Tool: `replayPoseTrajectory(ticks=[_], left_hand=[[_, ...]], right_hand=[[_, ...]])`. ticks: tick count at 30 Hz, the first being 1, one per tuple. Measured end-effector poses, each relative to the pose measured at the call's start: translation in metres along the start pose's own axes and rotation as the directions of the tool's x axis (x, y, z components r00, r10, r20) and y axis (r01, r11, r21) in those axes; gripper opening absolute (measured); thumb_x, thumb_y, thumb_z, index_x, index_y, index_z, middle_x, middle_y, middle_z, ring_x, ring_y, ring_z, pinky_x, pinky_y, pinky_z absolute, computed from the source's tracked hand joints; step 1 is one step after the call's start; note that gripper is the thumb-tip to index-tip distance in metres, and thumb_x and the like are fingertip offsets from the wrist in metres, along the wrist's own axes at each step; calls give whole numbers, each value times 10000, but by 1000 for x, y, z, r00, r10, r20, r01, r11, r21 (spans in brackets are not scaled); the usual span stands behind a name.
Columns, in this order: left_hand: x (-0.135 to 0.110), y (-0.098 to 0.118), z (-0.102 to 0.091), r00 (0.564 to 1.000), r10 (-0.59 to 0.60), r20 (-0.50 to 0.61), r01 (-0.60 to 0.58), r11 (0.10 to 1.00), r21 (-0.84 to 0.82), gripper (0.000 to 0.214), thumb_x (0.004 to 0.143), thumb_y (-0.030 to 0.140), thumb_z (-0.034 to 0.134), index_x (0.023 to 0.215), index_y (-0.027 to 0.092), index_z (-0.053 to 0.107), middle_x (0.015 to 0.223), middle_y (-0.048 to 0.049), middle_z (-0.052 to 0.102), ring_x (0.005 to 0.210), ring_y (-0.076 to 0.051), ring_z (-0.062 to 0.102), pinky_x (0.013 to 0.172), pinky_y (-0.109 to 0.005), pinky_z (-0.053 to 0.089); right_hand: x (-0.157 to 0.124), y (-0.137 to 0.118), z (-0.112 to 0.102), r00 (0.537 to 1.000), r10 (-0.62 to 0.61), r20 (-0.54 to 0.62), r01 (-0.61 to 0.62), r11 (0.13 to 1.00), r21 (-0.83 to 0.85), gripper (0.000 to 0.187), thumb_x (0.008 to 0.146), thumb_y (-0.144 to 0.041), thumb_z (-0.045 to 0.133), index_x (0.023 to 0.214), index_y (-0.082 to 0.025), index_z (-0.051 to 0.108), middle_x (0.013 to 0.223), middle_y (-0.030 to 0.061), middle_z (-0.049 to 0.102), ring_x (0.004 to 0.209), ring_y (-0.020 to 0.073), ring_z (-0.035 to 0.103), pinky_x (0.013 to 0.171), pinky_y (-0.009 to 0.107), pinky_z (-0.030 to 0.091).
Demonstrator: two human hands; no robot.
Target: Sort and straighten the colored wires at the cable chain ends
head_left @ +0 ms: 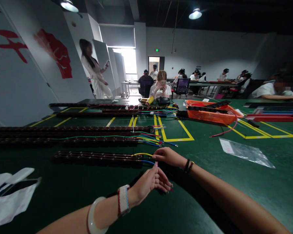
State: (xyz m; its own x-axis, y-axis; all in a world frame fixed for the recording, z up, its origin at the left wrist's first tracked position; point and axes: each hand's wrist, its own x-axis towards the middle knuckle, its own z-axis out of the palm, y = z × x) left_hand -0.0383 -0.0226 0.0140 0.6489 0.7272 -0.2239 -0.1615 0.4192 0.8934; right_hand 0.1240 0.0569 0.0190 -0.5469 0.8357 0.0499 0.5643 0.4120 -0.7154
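A dark cable harness (100, 157) lies on the green table, with a yellow wire (142, 154) and a blue wire (147, 161) coming out of its right end. My right hand (169, 156), a dark beaded bracelet at its wrist, is closed with the fingertips pinching the end of the yellow wire. Just below it, my left hand (148, 183) has its thumb tip raised at the end of the blue wire and appears to pinch it. Its other fingers are loosely stretched to the right. The wire tips are hidden by the fingers.
More harnesses (70, 139) with coloured wire ends lie beyond. An orange basket (205, 117) holding dark strips stands at the back right, near a clear plastic bag (246, 152). White packaging (12, 195) lies at the left. A person (161, 86) sits across the table.
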Motion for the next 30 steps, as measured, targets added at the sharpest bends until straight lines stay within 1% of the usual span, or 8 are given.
replayPoseTrajectory(ticks=[3, 7, 10, 13, 17, 21, 26, 30], left_hand=[[0, -1, -1, 1000, -6, -7, 6, 1000, -2, 590, 831, 663, 322, 798, 124, 559, 826, -175, 693, 783, -248, 669, 762, -394, 471], [0, -1, -1, 1000, -21, -8, 21, 999, -27, 585, 848, 636, 326, 818, 108, 577, 840, -182, 689, 787, -242, 667, 774, -387, 468], [2, 0, -2, 999, -39, -20, 36, 993, -109, 556, 861, 588, 372, 878, 80, 599, 894, -200, 685, 810, -233, 665, 816, -385, 462], [4, 2, -4, 997, -72, -37, 61, 970, -237, 487, 886, 498, 415, 984, 59, 600, 990, -204, 672, 914, -232, 650, 929, -399, 423], [7, 3, -5, 993, -76, -88, 34, 915, -402, 358, 910, 383, 438, 1049, 95, 598, 1096, -161, 647, 1061, -207, 596, 1021, -376, 366], [7, 2, -3, 973, -21, -229, -95, 869, -485, 207, 903, 273, 484, 974, 128, 613, 1075, -113, 660, 1059, -174, 591, 1026, -343, 376], [7, 4, 0, 950, -8, -313, -165, 836, -523, 186, 915, 222, 462, 933, 132, 623, 968, -78, 683, 924, -138, 628, 974, -321, 432], [7, 4, 1, 935, -24, -353, -174, 838, -517, 174, 919, 210, 454, 956, 145, 611, 954, -60, 677, 881, -118, 628, 927, -292, 461]], right_hand=[[0, 1, 3, 999, -24, 44, 25, 999, -21, 333, 792, -430, 604, 903, -124, 672, 722, 6, 626, 612, 99, 499, 542, 202, 360], [-1, 1, 7, 998, -64, 10, 64, 991, -115, 209, 763, -314, 630, 820, -115, 665, 676, -12, 583, 572, 81, 432, 513, 196, 320], [-2, -3, 9, 999, -49, -23, 44, 986, -164, 150, 778, -252, 599, 795, -121, 669, 653, -11, 588, 558, 79, 440, 509, 194, 313], [-5, -9, 11, 995, -58, -75, 34, 956, -290, 130, 792, -196, 566, 801, -142, 684, 694, 9, 630, 589, 90, 494, 548, 202, 329], [-10, -20, 14, 976, -185, -115, 91, 824, -559, 130, 817, -192, 559, 773, -165, 678, 748, 32, 651, 696, 126, 530, 701, 259, 346], [-16, -28, 17, 960, -276, -43, 152, 646, -748, 154, 874, -217, 510, 828, -159, 644, 769, 52, 635, 739, 164, 508, 738, 311, 332], [-22, -32, 23, 936, -350, 45, 212, 455, -865, 261, 921, -146, 394, 1097, -99, 580, 849, 105, 618, 813, 208, 494, 766, 354, 356], [-24, -32, 31, 916, -391, 88, 243, 369, -897, 324, 910, -105, 381, 1188, -34, 529, 904, 132, 611, 835, 225, 491, 770, 365, 385]])
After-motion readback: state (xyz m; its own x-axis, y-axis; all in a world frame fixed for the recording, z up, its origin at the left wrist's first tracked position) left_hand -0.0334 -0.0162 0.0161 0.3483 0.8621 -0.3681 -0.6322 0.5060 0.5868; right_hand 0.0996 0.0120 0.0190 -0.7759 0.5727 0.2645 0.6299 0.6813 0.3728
